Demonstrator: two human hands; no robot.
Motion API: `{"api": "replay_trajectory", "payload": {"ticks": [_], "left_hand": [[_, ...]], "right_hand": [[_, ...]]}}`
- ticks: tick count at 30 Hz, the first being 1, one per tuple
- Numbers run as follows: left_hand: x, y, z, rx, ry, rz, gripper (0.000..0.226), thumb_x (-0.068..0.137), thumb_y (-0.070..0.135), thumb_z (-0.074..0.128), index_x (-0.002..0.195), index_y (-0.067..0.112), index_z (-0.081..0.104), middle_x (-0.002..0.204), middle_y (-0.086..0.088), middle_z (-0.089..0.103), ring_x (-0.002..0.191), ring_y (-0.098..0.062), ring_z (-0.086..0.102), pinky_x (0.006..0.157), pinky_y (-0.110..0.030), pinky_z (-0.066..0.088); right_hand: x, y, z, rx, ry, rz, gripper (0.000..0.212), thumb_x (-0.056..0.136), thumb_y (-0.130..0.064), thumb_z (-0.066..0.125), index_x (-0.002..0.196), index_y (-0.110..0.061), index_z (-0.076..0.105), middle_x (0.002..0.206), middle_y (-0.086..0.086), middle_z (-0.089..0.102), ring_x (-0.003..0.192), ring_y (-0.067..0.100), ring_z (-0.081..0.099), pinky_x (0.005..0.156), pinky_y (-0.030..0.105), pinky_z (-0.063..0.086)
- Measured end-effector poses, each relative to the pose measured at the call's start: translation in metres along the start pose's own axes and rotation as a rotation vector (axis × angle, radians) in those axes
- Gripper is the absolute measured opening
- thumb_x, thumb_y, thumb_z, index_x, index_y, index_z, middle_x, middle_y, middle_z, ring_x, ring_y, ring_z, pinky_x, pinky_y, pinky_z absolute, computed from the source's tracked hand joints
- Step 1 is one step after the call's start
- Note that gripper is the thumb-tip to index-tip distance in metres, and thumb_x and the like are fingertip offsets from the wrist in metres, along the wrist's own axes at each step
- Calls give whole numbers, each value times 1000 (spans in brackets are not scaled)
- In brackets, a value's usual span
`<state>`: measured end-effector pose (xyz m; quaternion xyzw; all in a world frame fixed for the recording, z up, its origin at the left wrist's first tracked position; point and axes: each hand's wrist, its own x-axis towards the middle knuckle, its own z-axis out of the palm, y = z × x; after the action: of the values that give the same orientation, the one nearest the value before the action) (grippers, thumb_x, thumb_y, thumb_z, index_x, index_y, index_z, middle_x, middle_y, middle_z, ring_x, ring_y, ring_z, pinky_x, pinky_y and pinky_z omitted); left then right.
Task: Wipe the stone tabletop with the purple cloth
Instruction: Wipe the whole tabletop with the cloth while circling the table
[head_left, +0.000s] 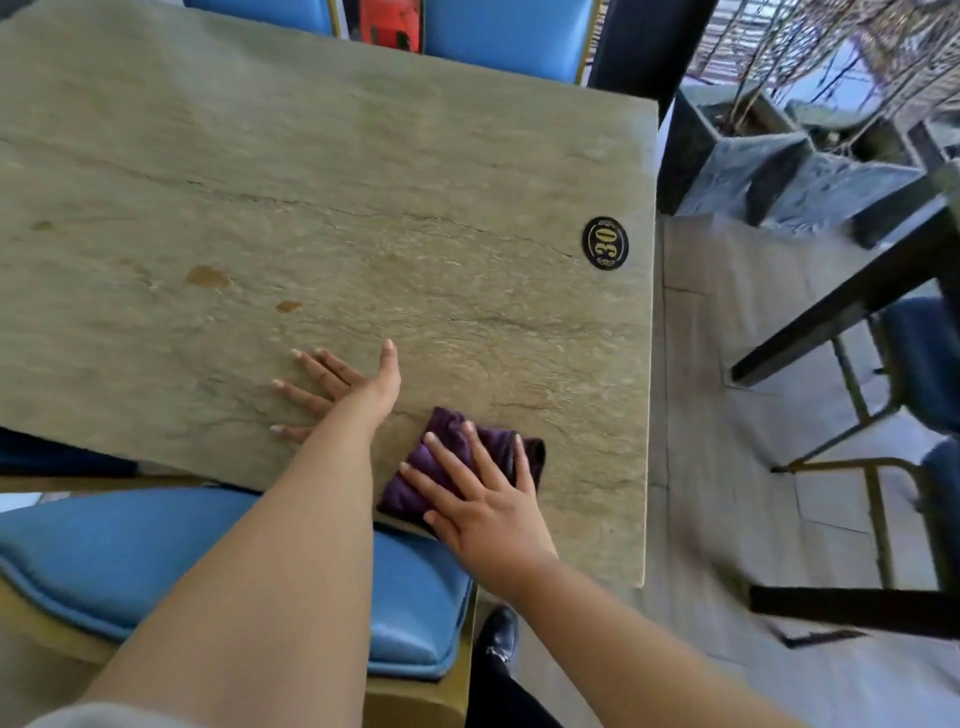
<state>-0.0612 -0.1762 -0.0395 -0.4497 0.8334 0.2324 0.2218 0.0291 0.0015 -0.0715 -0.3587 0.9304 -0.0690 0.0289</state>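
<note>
The right hand (485, 499) lies flat and open on the folded purple cloth (441, 467), fingers spread, pressing it down rather than pinching it; the left hand (343, 389) is flat too, empty, palm on the stone just beside the cloth.

From where I stand, the biggest thing is the stone tabletop (337, 182), greenish and veined, filling most of the view. A blue chair (156, 561) is tucked under its near edge, and more blue chair backs (493, 36) stand along the far side. Near the right edge sits a black oval number badge (605, 243) reading 30. Smallest are the brownish spots (208, 276) on the left part of the stone, well apart from the cloth.

The cloth sits at the near right corner, partly overhanging the edge. With only a flat palm on it, I'd judge a pull toward the body could drag it off onto the chair. A stroke kept to this corner would miss those spots entirely.
</note>
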Motion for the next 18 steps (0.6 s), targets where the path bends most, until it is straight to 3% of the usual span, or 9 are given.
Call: {"api": "replay_trajectory", "payload": {"ticks": [2,6,8,11,13,16,18], "left_hand": [[-2,-1,-3,-10,3,13,96,82,81,8,152,19,-12,158,4,-27,143,-33,-26,108,-69,-11],[3,-6,-26,65,-66,30,89,87,77,13,153,22,-8,159,6,-24,146,-33,-18,115,-60,-4],[13,-11,-42,135,-43,57,80,91,70,17,154,22,4,162,2,-13,147,-35,-6,118,-55,2],[31,-25,-64,242,56,100,68,95,57,28,151,20,25,160,-7,9,145,-32,15,118,-45,17],[38,-37,-74,270,49,126,61,96,54,31,150,26,27,158,-8,14,144,-31,20,117,-43,21],[45,-53,-92,253,-12,147,58,97,53,34,150,30,28,160,-9,12,145,-31,21,118,-41,21],[52,-61,-108,293,-67,174,58,98,51,37,150,24,30,161,-12,10,146,-31,20,118,-37,19]], "right_hand": [[36,-1,-2,1,-41,-62,50,96,-54,23,146,-49,19,159,-10,16,148,29,0,109,70,4],[68,-15,-2,49,-83,51,55,92,-55,10,147,-49,12,161,-9,5,146,30,-14,107,70,-11],[65,-28,2,55,-96,-55,53,93,-52,18,146,-48,17,161,-8,8,146,33,-10,105,73,-6],[67,-33,8,-2,-78,-328,48,93,-53,28,141,-49,33,156,-9,28,146,32,14,105,73,9],[83,-28,10,5,-80,-397,48,93,-57,27,141,-50,33,156,-10,28,146,30,14,106,71,5],[117,-31,4,32,-94,-255,51,92,-59,21,142,-52,27,158,-11,20,147,27,3,107,73,6],[147,-40,-3,90,-129,-29,52,94,-59,18,145,-52,16,161,-10,4,146,25,-14,107,70,-7]]}}
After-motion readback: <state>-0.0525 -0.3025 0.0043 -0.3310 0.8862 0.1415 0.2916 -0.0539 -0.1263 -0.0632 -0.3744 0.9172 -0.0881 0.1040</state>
